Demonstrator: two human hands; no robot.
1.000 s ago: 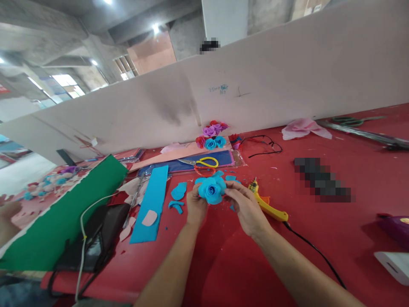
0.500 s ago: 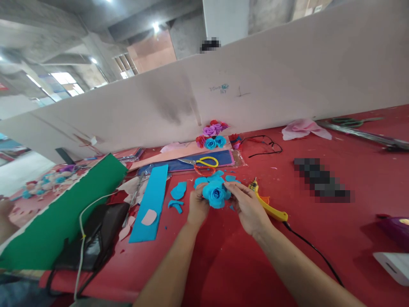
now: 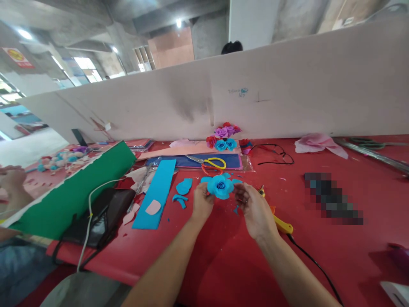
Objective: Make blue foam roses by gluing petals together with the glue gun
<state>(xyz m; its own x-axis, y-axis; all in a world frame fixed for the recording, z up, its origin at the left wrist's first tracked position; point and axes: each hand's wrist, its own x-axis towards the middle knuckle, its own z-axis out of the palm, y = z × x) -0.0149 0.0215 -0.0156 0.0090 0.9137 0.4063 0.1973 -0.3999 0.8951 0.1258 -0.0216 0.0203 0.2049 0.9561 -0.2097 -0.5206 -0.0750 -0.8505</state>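
A blue foam rose (image 3: 220, 186) is held up over the red table (image 3: 319, 247), pinched in my left hand (image 3: 202, 202) from the left side. Just to the rose's right hangs my right hand (image 3: 254, 209), fingers curled, slightly apart from the petals. Nothing can be made out in those curled fingers. Loose blue petal pieces (image 3: 183, 187) lie on the table left of my left hand. A yellow glue gun (image 3: 281, 222) lies partly hidden behind my right hand.
A blue foam strip (image 3: 156, 194) and green sheet (image 3: 70, 194) lie at left, with a dark bag (image 3: 102, 213) and white cable. Yellow-handled scissors (image 3: 209, 162) rest on a dark blue sheet. Finished roses (image 3: 223, 137) stand by the white partition (image 3: 287, 85). Another person's hand (image 3: 12, 179) shows at far left.
My right hand has come off the rose and drawn slightly back to the right; only my left hand holds it. The camera has shifted, so the scene sits further right.
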